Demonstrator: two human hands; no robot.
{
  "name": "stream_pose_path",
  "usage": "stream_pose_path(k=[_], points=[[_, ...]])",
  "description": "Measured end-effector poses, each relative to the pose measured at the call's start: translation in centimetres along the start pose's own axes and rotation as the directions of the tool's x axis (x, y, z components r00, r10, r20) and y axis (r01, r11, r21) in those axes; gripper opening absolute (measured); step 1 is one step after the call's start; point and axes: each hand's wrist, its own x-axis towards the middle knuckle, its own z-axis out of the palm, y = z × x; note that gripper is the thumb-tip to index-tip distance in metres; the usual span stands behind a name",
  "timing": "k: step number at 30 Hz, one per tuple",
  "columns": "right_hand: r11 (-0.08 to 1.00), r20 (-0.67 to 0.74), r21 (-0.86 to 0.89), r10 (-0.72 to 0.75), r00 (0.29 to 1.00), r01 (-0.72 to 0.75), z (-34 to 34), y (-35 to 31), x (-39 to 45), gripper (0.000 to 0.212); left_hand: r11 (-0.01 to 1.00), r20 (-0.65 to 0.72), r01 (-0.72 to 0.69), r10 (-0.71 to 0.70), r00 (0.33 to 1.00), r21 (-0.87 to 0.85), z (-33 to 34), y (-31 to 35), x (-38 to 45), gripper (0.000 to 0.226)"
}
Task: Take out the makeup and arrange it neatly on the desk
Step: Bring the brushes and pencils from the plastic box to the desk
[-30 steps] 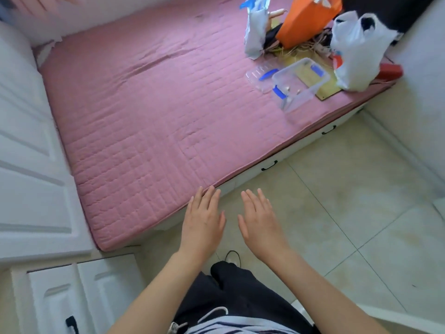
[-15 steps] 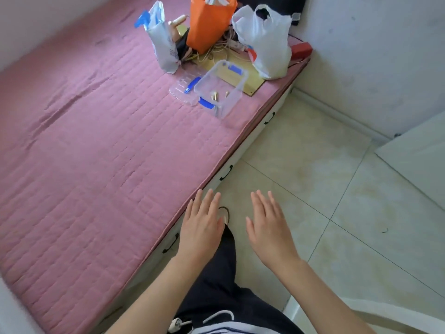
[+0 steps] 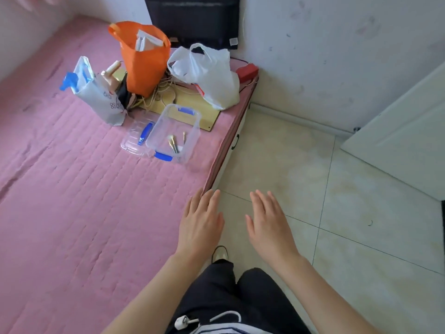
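Near the far corner of the pink quilted bed cover, close to its floor-side edge, stands a clear plastic box with blue clasps, and in it lie a few makeup brushes; its clear lid lies flat just beside it on the left. Behind the box a yellowish board lies on the cover, with a tangle of cords on it. An orange bag holding papers stands upright behind that, a white plastic bag slumps to its right, and a pale pouch with blue trim leans to its left. A red object sits at the corner by the scuffed white wall. Beige floor tiles run alongside the bed. The left hand and right hand hover side by side near the bed edge, palms down, fingers straight and relaxed, holding nothing, well apart from the box.
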Motion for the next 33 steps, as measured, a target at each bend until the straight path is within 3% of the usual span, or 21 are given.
stream_pose_path(k=[6,11,24,33], points=[[0.999,-0.005,0.020,0.049,0.999,-0.048,-1.9,2.7,5.2,0.057,1.000,-0.035,-0.029,0.029,0.999,0.006,0.5,1.5,6.8,0.047],[1.000,0.048,-0.016,-0.014,0.999,0.015,-3.3,6.1,9.8,0.056,0.999,-0.040,0.027,-0.026,0.999,0.018,1.7,3.5,11.3,0.048],[0.950,0.199,-0.117,-0.262,0.944,0.289,-10.4,16.5,23.0,0.056,0.931,-0.035,0.358,-0.361,0.932,-0.076,3.6,12.3,21.5,0.051],[0.887,0.267,-0.113,-0.408,0.873,0.448,-11.2,15.1,30.9,0.057,0.838,-0.062,0.534,-0.542,0.838,-0.116,2.9,11.2,24.9,0.048]])
